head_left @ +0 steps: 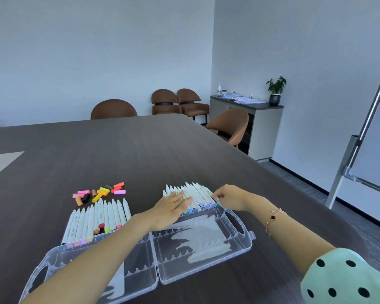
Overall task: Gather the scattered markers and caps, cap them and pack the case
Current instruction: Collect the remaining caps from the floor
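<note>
A clear plastic case (206, 266) lies open flat on the dark table, both halves showing. Beyond its right half lies a row of several white markers (198, 193) with pastel caps at their near ends. My left hand (170, 208) rests flat on that row with fingers straight. My right hand (225, 197) pinches the near end of the marker at the row's right edge. A second row of white markers (97, 220) lies beyond the left half. Loose caps (101, 193) in pink, orange, yellow, brown and black lie scattered behind it.
The dark wooden table (140, 150) stretches far ahead. Brown chairs (113, 109) stand around its far end and a cabinet (257, 119) with a plant stands at the back right. A whiteboard stand (355, 150) stands to the right.
</note>
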Demonstrator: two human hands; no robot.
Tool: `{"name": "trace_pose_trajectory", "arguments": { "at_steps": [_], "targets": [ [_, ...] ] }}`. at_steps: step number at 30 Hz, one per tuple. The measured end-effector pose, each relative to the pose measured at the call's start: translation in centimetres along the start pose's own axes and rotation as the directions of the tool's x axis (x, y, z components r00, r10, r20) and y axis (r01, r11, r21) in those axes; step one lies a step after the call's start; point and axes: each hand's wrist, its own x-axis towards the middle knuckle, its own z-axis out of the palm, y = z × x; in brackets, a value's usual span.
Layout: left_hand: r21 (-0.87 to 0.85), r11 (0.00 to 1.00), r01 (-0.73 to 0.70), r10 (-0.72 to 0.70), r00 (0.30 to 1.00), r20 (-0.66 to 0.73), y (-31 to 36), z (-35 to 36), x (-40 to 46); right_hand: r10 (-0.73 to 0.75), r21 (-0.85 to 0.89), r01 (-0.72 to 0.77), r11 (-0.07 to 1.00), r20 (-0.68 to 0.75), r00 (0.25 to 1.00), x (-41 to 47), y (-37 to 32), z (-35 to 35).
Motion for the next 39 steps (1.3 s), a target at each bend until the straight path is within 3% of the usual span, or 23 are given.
{"name": "trace_pose_trajectory", "arguments": {
  "at_steps": [17, 22, 26, 30, 34, 39],
  "targets": [
    [-0.046, 0.999, 0.027, -0.030, 0.997, -0.076, -1.5, -0.3, -0.3, -0.031, 0.023, 0.032, 0.999, -0.024, 0.999, 0.5, -1.7, 0.6],
    [-0.096, 0.995, 0.015, -0.018, 0.999, -0.028, -1.3, -0.4, -0.7, -0.040, -0.017, 0.040, 0.999, 0.024, 0.999, 0.0, -1.3, 0.9],
    [-0.257, 0.965, 0.050, -0.080, 0.991, -0.108, -0.8, -0.9, -0.9, -0.051, 0.018, 0.051, 0.999, -0.012, 0.999, -0.3, -1.5, 0.8],
    [-0.230, 0.970, 0.083, -0.105, 0.991, -0.083, -0.3, -1.8, -1.2, -0.036, -0.014, 0.035, 0.999, -0.042, 0.998, -2.1, -1.2, -0.5],
    [-0.218, 0.975, 0.033, -0.056, 0.993, -0.100, 1.8, -2.3, -0.7, 0.021, -0.048, -0.025, 0.999, -0.075, 0.997, -6.3, 0.9, -2.2],
    [-0.152, 0.980, -0.128, 0.113, 0.988, -0.102, 8.5, -1.2, 1.2, 0.182, -0.009, -0.186, 0.982, -0.162, 0.970, -14.6, 5.8, -3.9]
  ]
}}
